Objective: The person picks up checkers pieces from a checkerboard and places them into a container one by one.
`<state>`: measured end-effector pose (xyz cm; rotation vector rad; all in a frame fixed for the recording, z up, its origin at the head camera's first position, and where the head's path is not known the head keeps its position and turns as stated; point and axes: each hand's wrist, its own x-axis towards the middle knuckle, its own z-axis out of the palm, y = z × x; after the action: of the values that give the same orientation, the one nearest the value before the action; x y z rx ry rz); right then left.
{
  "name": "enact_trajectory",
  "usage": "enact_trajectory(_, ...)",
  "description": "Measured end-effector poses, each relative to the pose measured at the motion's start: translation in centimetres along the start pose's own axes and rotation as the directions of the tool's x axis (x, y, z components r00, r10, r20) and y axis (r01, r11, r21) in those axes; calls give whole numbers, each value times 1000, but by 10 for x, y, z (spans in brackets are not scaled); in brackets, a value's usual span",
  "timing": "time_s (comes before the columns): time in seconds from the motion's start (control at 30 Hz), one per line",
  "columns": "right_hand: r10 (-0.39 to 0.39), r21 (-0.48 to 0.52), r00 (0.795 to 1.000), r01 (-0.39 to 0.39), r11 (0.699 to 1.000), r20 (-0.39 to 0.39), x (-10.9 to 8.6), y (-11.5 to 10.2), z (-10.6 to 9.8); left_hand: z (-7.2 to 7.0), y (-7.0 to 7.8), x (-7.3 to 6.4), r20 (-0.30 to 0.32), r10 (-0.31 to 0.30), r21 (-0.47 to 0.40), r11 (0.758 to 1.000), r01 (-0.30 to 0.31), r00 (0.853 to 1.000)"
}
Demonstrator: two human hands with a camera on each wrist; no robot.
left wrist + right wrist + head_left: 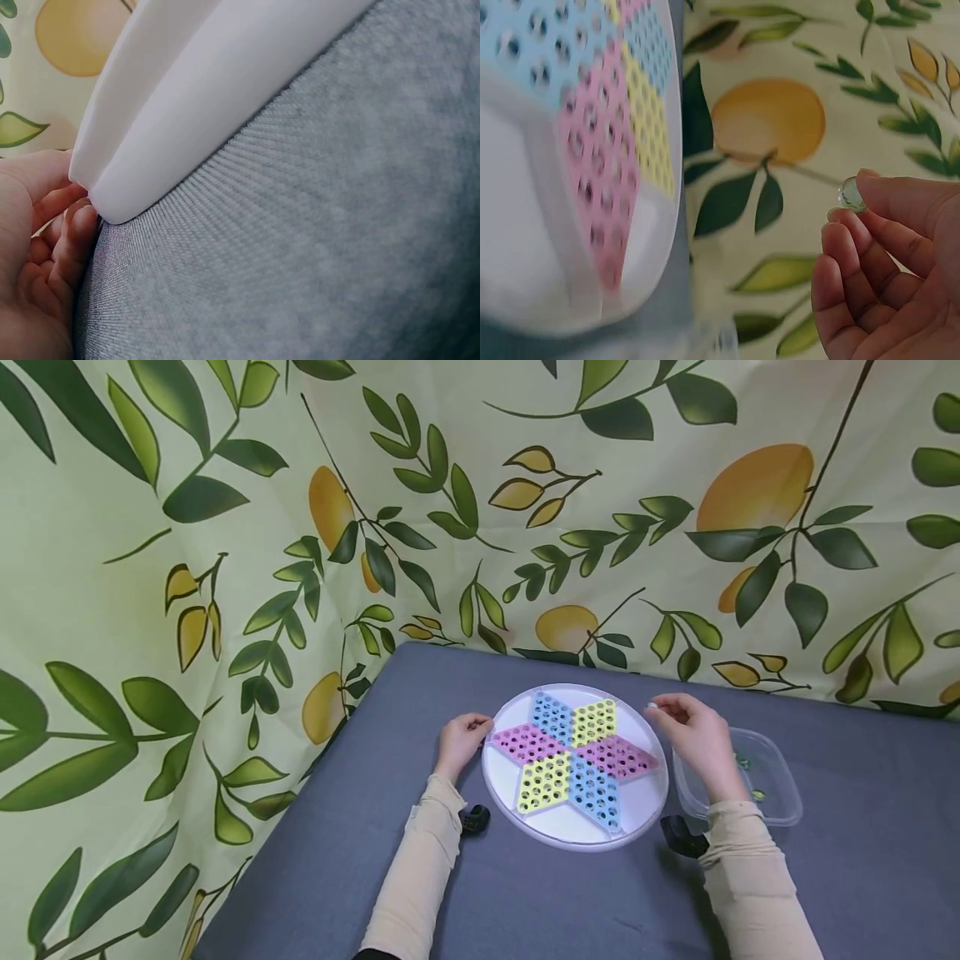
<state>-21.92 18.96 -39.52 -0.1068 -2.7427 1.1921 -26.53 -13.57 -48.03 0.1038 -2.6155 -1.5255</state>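
Note:
A round white Chinese checkers board (501,789) with a star of pink, yellow and blue holed panels lies on the table. My left hand (461,745) pinches its rim at the left; in the left wrist view, fingers curl against the edge of the white board (161,142). Beyond the board's right edge, my right hand (701,742) is raised. Between thumb and fingertip it pinches a clear glass marble (850,195) with a greenish tint, seen plainly in the right wrist view. Many of the star's holes look dark or glassy; which ones hold marbles I cannot tell.
A clear plastic container (789,814) stands right of the board, partly behind my right wrist, with a few green-tinted marbles (758,795) inside. A grey cloth (555,902) covers the table. Leaf-and-fruit printed fabric (465,568) hangs along the back and left.

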Motion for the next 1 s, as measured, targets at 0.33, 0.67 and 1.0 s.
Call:
enact_trajectory(0.33,38,-82,997,-44,996,-71,24,106,14,-2,-2,1,-7,-4,-13,1000,4,1000)
enact_trajectory(0.67,104,-76,994,-102,992,14,-18,47,-15,-1,-2,1,-4,-15,-21,1000,15,1000)
enact_trajectory(1.0,117,-69,990,-111,991,84,-20,56,-14,1,-2,2,0,-19,-10,1000,19,1000)
